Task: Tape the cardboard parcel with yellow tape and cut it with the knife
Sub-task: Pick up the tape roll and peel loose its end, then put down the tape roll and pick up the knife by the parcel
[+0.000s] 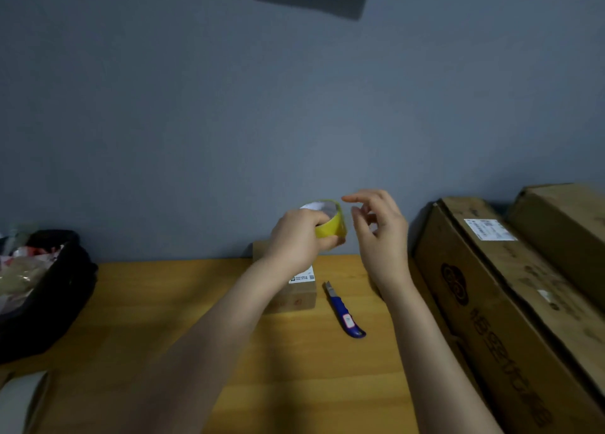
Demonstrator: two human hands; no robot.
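Tape [330, 227], one yellow roll, held in left grip [299, 237] above parcel [294, 289]. Right grip [379, 227] just beside, fingers loosely spread, empty. One knife [343, 312] on worktop [163, 302] below right grip. Black bag [49, 289] far left, contents unclear.

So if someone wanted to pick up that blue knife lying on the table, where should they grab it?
Probably by the blue handle, coming down from above with the right hand, which is free and nearer. The knife lies flat on the table, its metal blade end pointing away toward the wall, so the thick handle is the safe end, nearest the person.
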